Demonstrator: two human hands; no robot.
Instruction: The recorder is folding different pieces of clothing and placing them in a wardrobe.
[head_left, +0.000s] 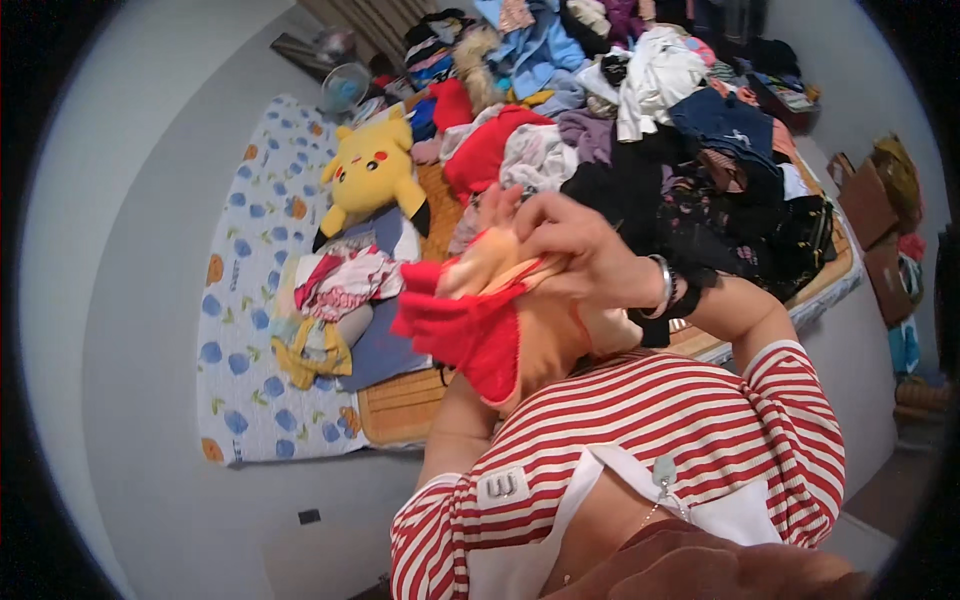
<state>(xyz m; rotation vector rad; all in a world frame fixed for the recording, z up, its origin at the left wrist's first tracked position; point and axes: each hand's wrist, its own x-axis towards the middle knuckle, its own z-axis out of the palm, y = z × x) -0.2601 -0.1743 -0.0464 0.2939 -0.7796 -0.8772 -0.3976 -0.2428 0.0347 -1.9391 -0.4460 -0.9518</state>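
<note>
A red and peach-orange cloth garment (469, 330) hangs in front of my chest, bunched and partly turned so that both colours show. My right hand (574, 251), with a silver bangle and a dark band at the wrist, pinches its upper edge between bent fingers. My left forearm rises behind the cloth. Fingertips at the garment's top look like those of my left hand (499, 206); the rest of that hand is hidden by the fabric, so its grip cannot be made out.
A large heap of clothes (547, 157) covers much of the bed's woven mat (401, 405). To the left lie a yellow plush toy (371, 169), small folded garments (337, 289) and a blue-patterned mattress (255, 360) along the wall. Cardboard boxes (870, 199) stand at the right.
</note>
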